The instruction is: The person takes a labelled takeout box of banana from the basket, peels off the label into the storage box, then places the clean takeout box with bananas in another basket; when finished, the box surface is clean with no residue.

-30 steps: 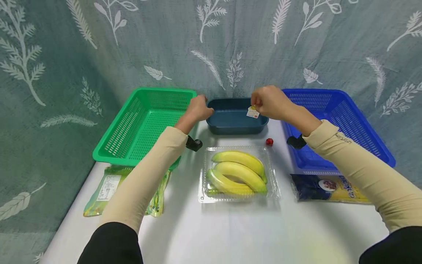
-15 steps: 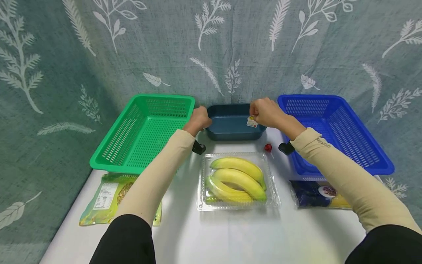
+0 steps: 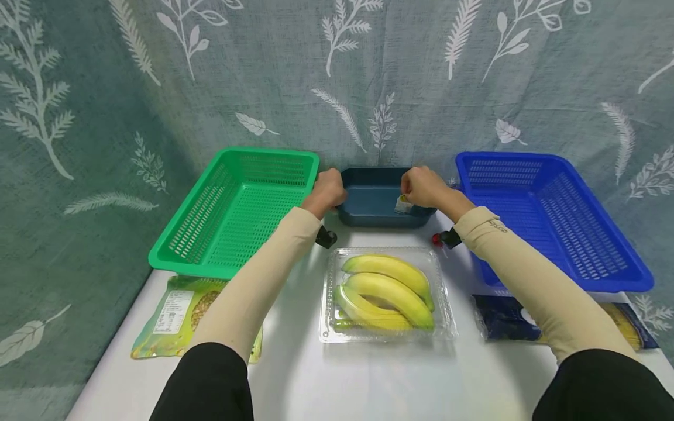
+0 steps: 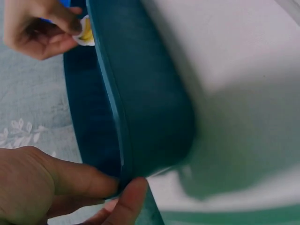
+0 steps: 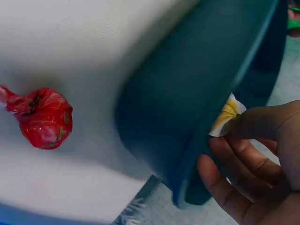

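At the back centre of the table stands a dark blue oblong basin (image 3: pixel 384 220). My left hand (image 3: pixel 327 190) pinches the basin's left end at the rim, thumb and finger on either side in the left wrist view. My right hand (image 3: pixel 421 186) is over the basin's right end. Between its thumb and fingers it pinches a small white-and-yellow tag (image 5: pixel 226 117), which hangs just inside the rim. Part of the tag is hidden by the rim in the right wrist view. A red-wrapped lollipop (image 5: pixel 47 122) lies on the table beside the basin, near my right wrist.
A green basket (image 3: pixel 231 228) stands on the left, a blue basket (image 3: pixel 553 234) on the right. Bananas (image 3: pixel 389 286) lie in a clear plastic box (image 3: pixel 329 334) in front. A green packet (image 3: pixel 163 327) and a dark blue packet (image 3: pixel 505 318) lie partly under my arms.
My right hand has lowered the tag further into the basin. My left hand stays at the basin's left end. The head view has shifted slightly.
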Action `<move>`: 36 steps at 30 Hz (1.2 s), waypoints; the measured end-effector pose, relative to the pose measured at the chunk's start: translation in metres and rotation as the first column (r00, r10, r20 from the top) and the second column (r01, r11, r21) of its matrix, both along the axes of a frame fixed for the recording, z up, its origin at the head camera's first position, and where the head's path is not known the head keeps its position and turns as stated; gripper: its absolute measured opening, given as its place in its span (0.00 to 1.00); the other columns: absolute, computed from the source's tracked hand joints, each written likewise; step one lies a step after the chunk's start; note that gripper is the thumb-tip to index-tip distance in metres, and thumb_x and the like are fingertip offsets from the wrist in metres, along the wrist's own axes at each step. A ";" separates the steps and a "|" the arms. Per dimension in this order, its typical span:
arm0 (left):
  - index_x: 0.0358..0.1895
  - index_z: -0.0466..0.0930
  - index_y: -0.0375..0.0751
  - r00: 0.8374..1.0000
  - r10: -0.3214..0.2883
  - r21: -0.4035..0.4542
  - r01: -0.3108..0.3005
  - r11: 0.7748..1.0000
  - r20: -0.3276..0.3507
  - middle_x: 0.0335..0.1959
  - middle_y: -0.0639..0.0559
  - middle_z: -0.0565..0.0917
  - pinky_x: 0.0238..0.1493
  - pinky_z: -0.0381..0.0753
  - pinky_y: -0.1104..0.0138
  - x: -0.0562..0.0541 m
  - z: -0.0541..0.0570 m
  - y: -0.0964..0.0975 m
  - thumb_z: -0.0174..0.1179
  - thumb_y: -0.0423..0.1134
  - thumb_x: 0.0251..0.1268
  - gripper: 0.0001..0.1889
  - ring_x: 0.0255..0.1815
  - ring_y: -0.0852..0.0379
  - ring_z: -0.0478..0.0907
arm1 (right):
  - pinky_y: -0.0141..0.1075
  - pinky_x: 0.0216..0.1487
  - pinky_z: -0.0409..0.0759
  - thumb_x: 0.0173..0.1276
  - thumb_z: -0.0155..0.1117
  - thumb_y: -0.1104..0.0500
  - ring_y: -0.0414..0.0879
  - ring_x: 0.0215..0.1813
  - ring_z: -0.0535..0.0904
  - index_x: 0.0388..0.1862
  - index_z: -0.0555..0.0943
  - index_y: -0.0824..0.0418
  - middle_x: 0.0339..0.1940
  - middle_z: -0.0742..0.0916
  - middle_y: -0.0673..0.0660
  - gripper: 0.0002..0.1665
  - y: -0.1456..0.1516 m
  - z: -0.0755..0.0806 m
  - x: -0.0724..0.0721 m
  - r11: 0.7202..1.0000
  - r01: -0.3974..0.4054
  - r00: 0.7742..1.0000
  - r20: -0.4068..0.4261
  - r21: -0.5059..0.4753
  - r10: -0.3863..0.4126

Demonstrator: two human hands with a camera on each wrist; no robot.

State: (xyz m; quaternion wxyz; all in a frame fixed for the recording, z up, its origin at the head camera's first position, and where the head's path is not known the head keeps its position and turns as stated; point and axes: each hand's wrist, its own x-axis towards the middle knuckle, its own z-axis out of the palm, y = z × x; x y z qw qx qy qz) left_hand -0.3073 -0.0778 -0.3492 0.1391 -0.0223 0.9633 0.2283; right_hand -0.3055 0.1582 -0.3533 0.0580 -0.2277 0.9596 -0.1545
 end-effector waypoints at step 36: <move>0.53 0.75 0.35 1.000 -0.027 -0.028 0.027 0.999 0.016 0.39 0.43 0.78 0.25 0.73 0.63 0.004 0.002 -0.002 0.55 0.34 0.73 0.11 0.26 0.52 0.75 | 0.54 0.50 0.80 0.65 0.58 0.69 0.61 0.48 0.81 0.47 0.85 0.69 0.46 0.86 0.66 0.14 -0.005 0.004 -0.030 0.998 0.056 0.998 -0.034 0.013 -0.055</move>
